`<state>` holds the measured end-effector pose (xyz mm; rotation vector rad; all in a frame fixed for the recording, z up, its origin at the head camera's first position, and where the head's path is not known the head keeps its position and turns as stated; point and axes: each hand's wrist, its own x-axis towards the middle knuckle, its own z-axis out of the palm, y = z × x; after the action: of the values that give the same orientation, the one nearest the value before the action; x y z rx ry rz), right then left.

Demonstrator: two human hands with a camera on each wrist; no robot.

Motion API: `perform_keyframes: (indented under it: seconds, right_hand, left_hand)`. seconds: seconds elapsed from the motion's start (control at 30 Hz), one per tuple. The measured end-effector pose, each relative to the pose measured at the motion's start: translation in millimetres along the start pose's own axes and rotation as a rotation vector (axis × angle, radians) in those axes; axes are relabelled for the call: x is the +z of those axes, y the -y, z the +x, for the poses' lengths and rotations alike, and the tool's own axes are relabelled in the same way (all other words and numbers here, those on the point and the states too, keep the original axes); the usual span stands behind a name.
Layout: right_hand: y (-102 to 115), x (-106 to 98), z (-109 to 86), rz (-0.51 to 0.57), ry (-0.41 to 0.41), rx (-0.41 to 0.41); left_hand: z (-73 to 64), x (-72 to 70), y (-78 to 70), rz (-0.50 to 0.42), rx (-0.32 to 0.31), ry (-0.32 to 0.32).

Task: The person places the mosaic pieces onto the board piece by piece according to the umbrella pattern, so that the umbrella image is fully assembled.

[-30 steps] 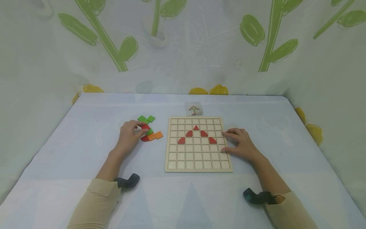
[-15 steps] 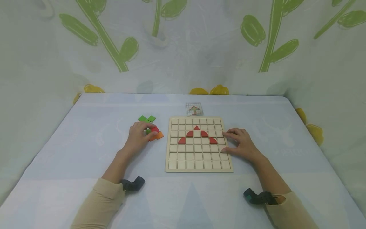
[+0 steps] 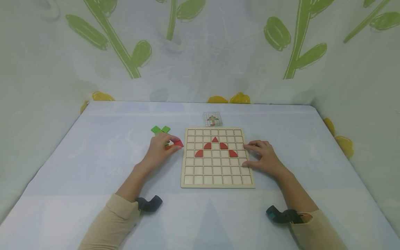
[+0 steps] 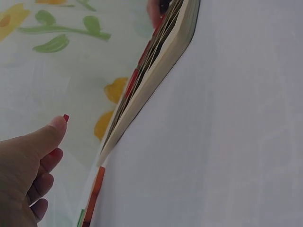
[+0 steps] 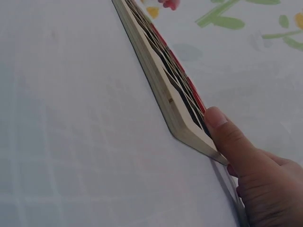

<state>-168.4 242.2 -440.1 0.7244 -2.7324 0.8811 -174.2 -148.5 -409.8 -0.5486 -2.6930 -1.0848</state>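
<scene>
A wooden grid board [image 3: 217, 173] lies in the middle of the table, with several red pieces [image 3: 215, 146] set in its upper rows. My left hand [image 3: 162, 148] pinches a red piece [image 3: 178, 143] just left of the board's edge; in the left wrist view only a red tip [image 4: 66, 117] shows past the thumb. Behind that hand lie green tiles [image 3: 160, 130], and an orange tile [image 3: 171, 147] peeks out under the fingers. My right hand [image 3: 262, 157] rests on the board's right edge, thumb [image 5: 222, 127] against its rim [image 5: 163, 92].
A small pattern card [image 3: 212, 119] lies just behind the board. The table is covered in pale cloth [image 3: 93, 166] and enclosed by a leaf-printed curtain [image 3: 200, 52]. Wrist camera mounts [image 3: 149, 203] sit on both forearms.
My left hand picked a red piece out of the loose pile and carried it right, toward the board's left edge. The right hand stayed on the board.
</scene>
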Motion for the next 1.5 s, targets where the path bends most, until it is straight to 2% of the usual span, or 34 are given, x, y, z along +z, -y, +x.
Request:
perform_keyframes:
  seconds: [0.4,0.7,1.0,1.13,1.5]
  right_hand:
    - [0.3,0.2,-0.1,0.008,-0.001,0.000]
    - [-0.1,0.9,-1.3,0.013,-0.007,-0.009]
    - [-1.9,1.3,-1.0,0.020,-0.002,-0.007]
    - [-1.2,0.7,-0.4,0.019,0.003,0.002]
    - [0.1,0.4,-0.1,0.015,-0.011,-0.022]
  left_hand:
    - [-0.3,13.1,-13.7,-0.009,0.043,0.052]
    - [-4.1,23.3,-24.3,0.006,0.143,0.080]
    - [-8.6,32.4,-34.9,0.017,0.163,0.086]
    - [-10.1,36.5,-37.6,0.021,0.201,0.099]
    - [-18.6,48.1,-51.6,0.056,0.242,0.237]
